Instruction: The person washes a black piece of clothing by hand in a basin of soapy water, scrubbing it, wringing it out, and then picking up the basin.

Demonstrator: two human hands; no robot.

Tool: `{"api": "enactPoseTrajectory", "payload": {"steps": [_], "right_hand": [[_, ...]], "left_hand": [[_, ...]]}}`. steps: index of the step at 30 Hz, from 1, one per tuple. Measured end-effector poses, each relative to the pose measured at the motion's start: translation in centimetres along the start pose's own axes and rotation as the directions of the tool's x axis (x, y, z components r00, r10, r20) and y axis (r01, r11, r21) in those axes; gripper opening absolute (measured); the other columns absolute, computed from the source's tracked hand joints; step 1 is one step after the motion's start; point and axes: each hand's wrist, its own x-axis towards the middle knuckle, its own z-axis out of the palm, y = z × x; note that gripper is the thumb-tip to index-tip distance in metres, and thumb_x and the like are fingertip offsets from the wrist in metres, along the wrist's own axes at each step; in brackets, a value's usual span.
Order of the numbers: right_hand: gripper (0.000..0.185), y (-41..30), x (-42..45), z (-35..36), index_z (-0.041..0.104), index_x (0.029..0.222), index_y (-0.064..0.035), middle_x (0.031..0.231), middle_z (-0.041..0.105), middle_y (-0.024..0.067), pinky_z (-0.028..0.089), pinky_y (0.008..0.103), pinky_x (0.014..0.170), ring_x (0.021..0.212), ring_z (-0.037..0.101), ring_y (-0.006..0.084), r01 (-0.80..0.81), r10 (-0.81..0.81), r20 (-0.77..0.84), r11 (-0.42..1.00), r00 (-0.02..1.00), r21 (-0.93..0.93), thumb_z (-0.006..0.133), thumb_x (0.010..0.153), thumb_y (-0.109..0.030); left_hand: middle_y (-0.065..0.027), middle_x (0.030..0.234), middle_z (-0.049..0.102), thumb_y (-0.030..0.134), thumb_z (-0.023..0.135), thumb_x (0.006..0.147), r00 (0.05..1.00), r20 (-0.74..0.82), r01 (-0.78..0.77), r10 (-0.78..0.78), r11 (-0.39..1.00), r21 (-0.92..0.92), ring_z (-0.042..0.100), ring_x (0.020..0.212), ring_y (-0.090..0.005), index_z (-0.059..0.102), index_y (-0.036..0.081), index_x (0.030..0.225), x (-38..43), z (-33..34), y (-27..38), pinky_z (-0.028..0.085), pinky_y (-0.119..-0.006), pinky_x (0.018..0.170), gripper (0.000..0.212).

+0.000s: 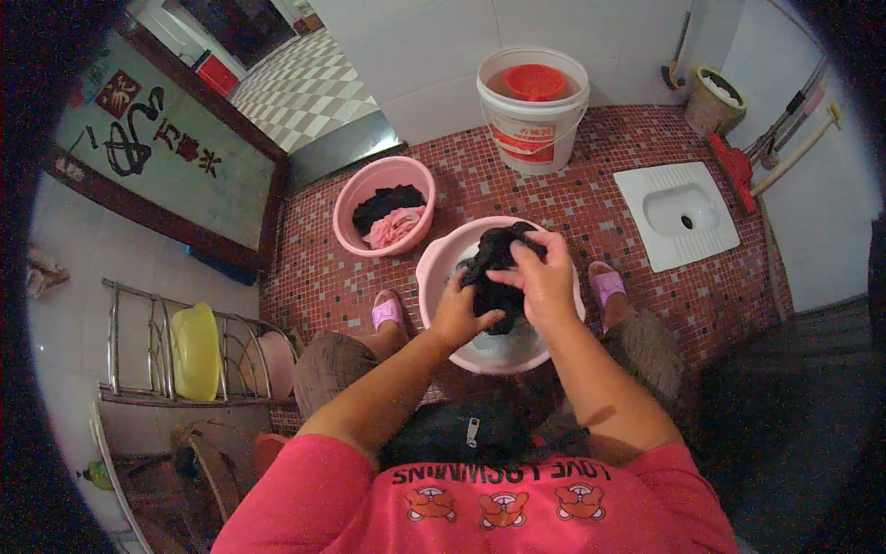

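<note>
A pink plastic basin (430,277) with water in it stands on the floor between my feet. Above its water, both hands are on a wet black cloth (500,294). My left hand (462,311) holds the cloth's left side, thumb and fingers spread around it. On the upper right, my right hand (543,277) grips the same cloth, with the fingers bent over it. Part of the cloth hangs down towards the water. Which garment it is, I cannot tell. A smaller pink basin (344,225), up and to the left, holds black cloth (389,206) and pink cloth (396,227).
A white bucket (529,131) of water with a red plastic bowl (534,82) stands beyond the basins. To the right are a squat toilet (682,211), a waste bin (716,100) and long-handled cleaning tools. At left, a metal rack (160,346) holds a yellow basin (196,352).
</note>
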Motion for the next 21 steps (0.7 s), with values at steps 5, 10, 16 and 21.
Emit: {"api": "enactPoseTrajectory", "payload": {"steps": [5, 10, 16, 21], "right_hand": [[0.024, -0.2, -0.6, -0.1, 0.04, 0.101, 0.0005, 0.101, 0.046, 0.0144, 0.057, 0.0311, 0.058, 0.079, 0.058, 0.0247, 0.015, 0.006, 0.128, 0.986, 0.992, -0.163, 0.053, 0.081, 0.0], [0.024, -0.9, 2.5, -2.9, 0.046, 0.099, -0.0027, 0.102, 0.05, 0.016, 0.056, 0.0274, 0.046, 0.07, 0.06, 0.0238, 0.014, -0.032, -0.053, 0.952, 0.998, -0.305, 0.057, 0.078, -0.002], [0.022, 0.2, 5.0, -6.9, 0.055, 0.089, -0.0032, 0.094, 0.054, 0.0164, 0.049, 0.0388, 0.06, 0.077, 0.058, 0.0304, 0.072, -0.233, -0.092, 0.61, 0.968, -0.789, 0.063, 0.069, -0.009], [0.012, 0.6, 4.2, -8.1, 0.051, 0.074, -0.0025, 0.074, 0.051, 0.0129, 0.044, 0.0376, 0.069, 0.074, 0.053, 0.0334, 0.37, -0.486, 0.261, 0.141, 0.834, -0.918, 0.057, 0.063, -0.002]], "left_hand": [[-0.0201, 0.103, 0.057, 0.017, 0.067, 0.069, 0.891, 0.287, 0.424, -0.353, 0.872, -0.243, 0.054, 0.096, -0.0348, 0.06, 0.005, 0.101, 1.5, 1.1, -0.7, 0.044, -0.043, 0.082, 0.034], [-0.0191, 0.089, 0.06, 0.015, 0.06, 0.074, 0.926, 0.306, 0.283, -0.221, 0.943, -0.177, 0.058, 0.082, -0.0345, 0.061, 0.002, 0.091, 0.4, -1.0, -4.1, 0.046, -0.04, 0.073, 0.022], [-0.0066, 0.069, 0.058, 0.014, 0.056, 0.077, 0.873, 0.195, 0.482, -0.446, 0.731, -0.484, 0.053, 0.066, -0.0154, 0.06, -0.001, 0.082, 1.7, -6.9, 0.3, 0.043, -0.029, 0.063, 0.017], [-0.0016, 0.068, 0.055, 0.013, 0.055, 0.077, 0.813, 0.081, 0.501, -0.576, 0.622, -0.602, 0.049, 0.064, -0.0102, 0.057, 0.0, 0.079, 2.1, -8.4, 1.8, 0.042, -0.026, 0.06, 0.013]]}}
